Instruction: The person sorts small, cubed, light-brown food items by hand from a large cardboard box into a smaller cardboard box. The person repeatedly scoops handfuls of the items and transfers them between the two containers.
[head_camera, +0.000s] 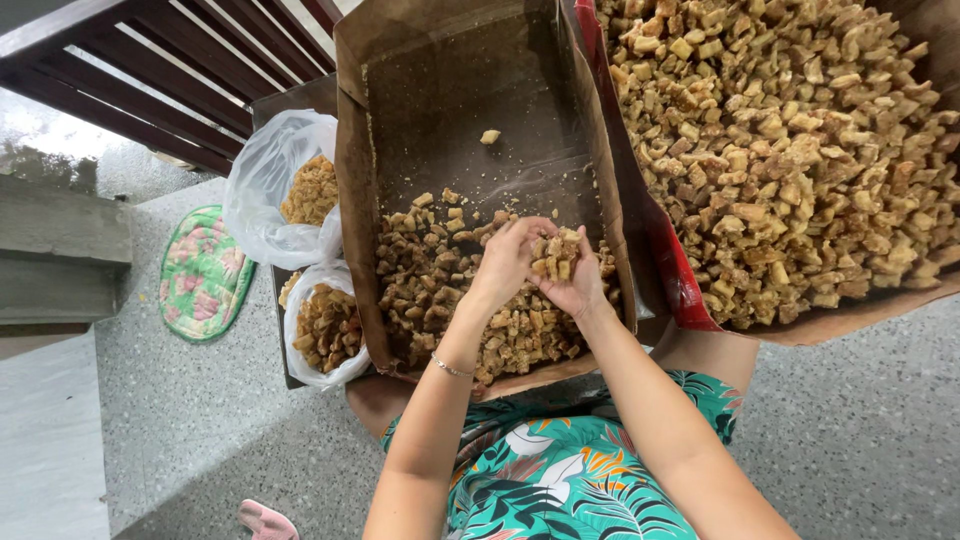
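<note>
We cup a heap of brown fried chunks (556, 252) between our left hand (505, 262) and right hand (578, 285), pressed together over the half-empty cardboard box (372, 200), and loosening that cup could drop pieces onto the floor (850, 430).

The person wears a teal leaf-print garment (560, 480) — white and orange fronds — and, just above it, 1 thin silver bracelet (450, 369) on the left wrist.
</note>
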